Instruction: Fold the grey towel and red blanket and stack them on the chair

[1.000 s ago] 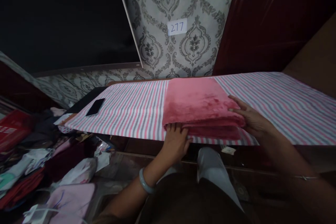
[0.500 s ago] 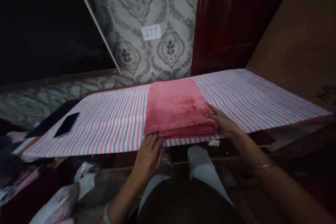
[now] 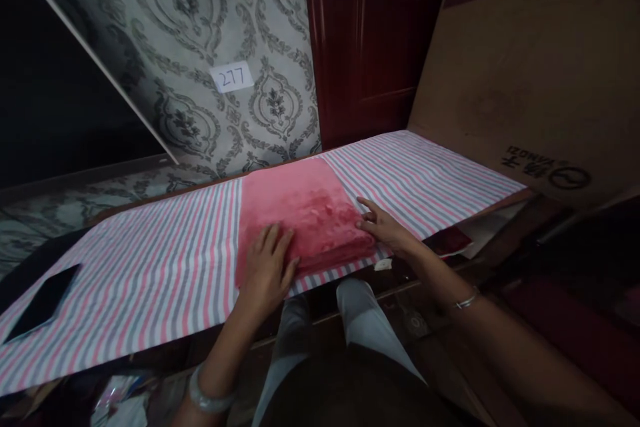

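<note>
A folded pink plush cloth (image 3: 305, 207) lies flat on a striped tablecloth (image 3: 185, 240) in front of me. My left hand (image 3: 265, 267) rests palm down on the cloth's near left part, its fingers stretched out and a little apart. At the near right edge is my right hand (image 3: 383, 223), with the index finger pointing out over the stripes and the other fingers bent against the cloth's side. Whether those bent fingers pinch any fabric is hard to make out. The folded layers show along the near edge.
A phone (image 3: 45, 300) lies at the table's left. A large cardboard box (image 3: 520, 80) stands at the right, beside a dark red door (image 3: 360, 33). A paper marked 277 (image 3: 232, 77) is on the patterned wall. A dark screen (image 3: 65, 93) is at the left.
My left hand has moved from the cloth's near left corner up onto its top. My right hand stays at the right edge, its fingers more bent. The view has turned right.
</note>
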A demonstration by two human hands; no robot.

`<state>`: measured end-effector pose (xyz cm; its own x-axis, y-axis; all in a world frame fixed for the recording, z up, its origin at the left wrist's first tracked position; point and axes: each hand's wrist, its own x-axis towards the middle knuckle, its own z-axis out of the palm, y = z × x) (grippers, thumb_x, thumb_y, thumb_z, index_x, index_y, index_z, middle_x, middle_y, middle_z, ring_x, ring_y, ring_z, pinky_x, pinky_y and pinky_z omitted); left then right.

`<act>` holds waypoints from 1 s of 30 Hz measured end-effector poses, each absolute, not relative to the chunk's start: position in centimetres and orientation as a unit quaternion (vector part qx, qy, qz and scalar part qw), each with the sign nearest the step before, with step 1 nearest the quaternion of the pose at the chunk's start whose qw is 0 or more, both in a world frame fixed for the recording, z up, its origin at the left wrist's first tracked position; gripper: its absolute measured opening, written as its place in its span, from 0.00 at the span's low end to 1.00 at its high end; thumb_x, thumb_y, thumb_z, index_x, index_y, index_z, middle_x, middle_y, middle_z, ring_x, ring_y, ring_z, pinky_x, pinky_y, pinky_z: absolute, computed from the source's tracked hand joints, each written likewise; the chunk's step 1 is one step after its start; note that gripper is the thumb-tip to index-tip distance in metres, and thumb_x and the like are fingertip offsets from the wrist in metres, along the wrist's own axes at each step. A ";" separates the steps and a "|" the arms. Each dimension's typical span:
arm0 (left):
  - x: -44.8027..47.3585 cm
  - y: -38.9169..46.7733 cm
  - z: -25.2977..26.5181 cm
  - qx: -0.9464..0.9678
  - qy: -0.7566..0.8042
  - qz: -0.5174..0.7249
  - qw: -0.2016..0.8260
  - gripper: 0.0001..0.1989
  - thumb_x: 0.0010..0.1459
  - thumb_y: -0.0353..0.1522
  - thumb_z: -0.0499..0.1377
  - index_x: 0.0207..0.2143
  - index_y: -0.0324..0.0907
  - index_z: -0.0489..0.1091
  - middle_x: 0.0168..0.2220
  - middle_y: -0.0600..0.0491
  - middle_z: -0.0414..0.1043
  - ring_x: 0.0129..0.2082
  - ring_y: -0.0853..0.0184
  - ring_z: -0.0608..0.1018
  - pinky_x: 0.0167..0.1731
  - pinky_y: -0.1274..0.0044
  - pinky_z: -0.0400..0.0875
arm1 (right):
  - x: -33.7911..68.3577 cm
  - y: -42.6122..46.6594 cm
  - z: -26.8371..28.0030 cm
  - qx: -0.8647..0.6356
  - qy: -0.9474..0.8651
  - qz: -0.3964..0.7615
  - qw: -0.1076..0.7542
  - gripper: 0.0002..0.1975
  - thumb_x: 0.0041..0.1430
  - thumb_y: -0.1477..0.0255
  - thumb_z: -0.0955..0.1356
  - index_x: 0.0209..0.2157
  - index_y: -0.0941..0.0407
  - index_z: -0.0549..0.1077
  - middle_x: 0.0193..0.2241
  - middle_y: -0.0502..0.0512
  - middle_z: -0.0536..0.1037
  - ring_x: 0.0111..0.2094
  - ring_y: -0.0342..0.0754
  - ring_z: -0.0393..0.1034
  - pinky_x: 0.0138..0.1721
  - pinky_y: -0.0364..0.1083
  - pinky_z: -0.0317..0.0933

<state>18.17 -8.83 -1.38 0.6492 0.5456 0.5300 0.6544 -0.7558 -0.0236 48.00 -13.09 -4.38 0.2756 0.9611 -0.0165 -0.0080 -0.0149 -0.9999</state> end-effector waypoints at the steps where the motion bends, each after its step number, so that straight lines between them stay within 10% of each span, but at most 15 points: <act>1: 18.3 -8.8 -1.8 -0.909 -0.333 -0.228 0.098 0.23 0.65 0.36 0.55 0.60 0.39 0.68 0.62 0.38 0.67 0.62 0.46 0.68 0.58 0.53 0.65 | 48.1 -13.1 -4.9 -0.571 -0.424 0.423 0.561 0.44 0.49 0.65 0.73 0.67 0.57 0.59 0.34 0.49 0.70 0.31 0.42 0.67 0.33 0.41 0.64; 9: 17.9 -7.1 1.3 -0.931 -0.323 -0.169 -0.010 0.21 0.68 0.41 0.50 0.59 0.45 0.70 0.59 0.45 0.72 0.59 0.55 0.73 0.58 0.59 0.68 | 48.4 -11.0 -3.2 -0.631 -0.574 0.182 0.490 0.35 0.59 0.61 0.66 0.67 0.54 0.60 0.54 0.63 0.73 0.49 0.55 0.71 0.49 0.55 0.68; 13: 19.8 -4.8 3.4 -0.927 -0.342 -0.154 0.004 0.25 0.68 0.41 0.50 0.65 0.45 0.63 0.65 0.43 0.64 0.66 0.51 0.65 0.64 0.52 0.57 | 45.2 -8.8 -0.1 -0.610 -0.694 0.058 0.377 0.34 0.64 0.60 0.64 0.68 0.58 0.58 0.67 0.67 0.59 0.68 0.60 0.51 0.66 0.61 0.49; 18: 20.4 -3.5 0.5 -0.931 -0.361 -0.044 0.003 0.31 0.66 0.43 0.54 0.69 0.49 0.56 0.71 0.44 0.52 0.71 0.46 0.53 0.64 0.45 0.49 | 41.9 -9.2 -1.3 -0.659 -0.718 0.097 0.202 0.35 0.66 0.57 0.63 0.70 0.56 0.55 0.71 0.63 0.47 0.72 0.61 0.37 0.68 0.66 0.38; 30: 28.5 7.5 4.6 -0.943 -0.327 -0.055 -0.004 0.25 0.67 0.38 0.48 0.62 0.38 0.66 0.64 0.40 0.65 0.64 0.55 0.68 0.63 0.63 0.60 | 42.2 -9.9 -2.1 -0.648 -0.703 0.161 0.246 0.36 0.66 0.57 0.63 0.70 0.54 0.53 0.72 0.59 0.44 0.73 0.57 0.31 0.69 0.65 0.31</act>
<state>28.45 7.49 4.55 0.7802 0.6172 0.1017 0.6163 -0.7863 0.0433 42.20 -9.92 -2.14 -0.0393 0.9899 0.1363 0.8311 0.1081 -0.5455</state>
